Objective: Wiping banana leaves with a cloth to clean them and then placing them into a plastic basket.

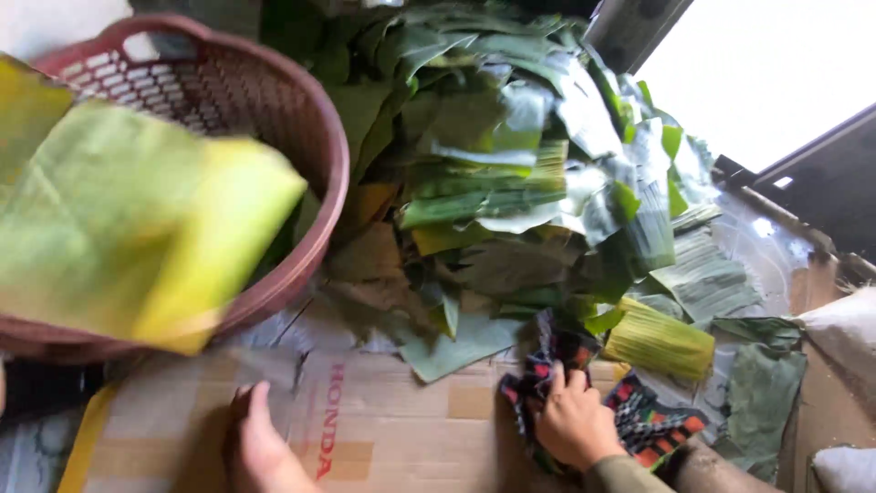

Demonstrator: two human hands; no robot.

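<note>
My right hand [573,425] is closed on a dark patterned cloth [650,422] with red, green and orange marks, bunched on the flattened cardboard [401,411] at the bottom. My left hand [255,447] rests low on the same cardboard with fingers spread and holds nothing. A blurred yellow-green leaf piece [128,228] hangs over the near rim of a brown-red plastic basket [315,119] at the left; no hand touches it. A big heap of cut green banana leaves [511,173] fills the middle, just beyond the cloth.
A rolled yellow-green leaf [659,340] lies to the right of the cloth. Pale sacks [844,319] stand at the right edge. A bright opening and dark frame are at the upper right.
</note>
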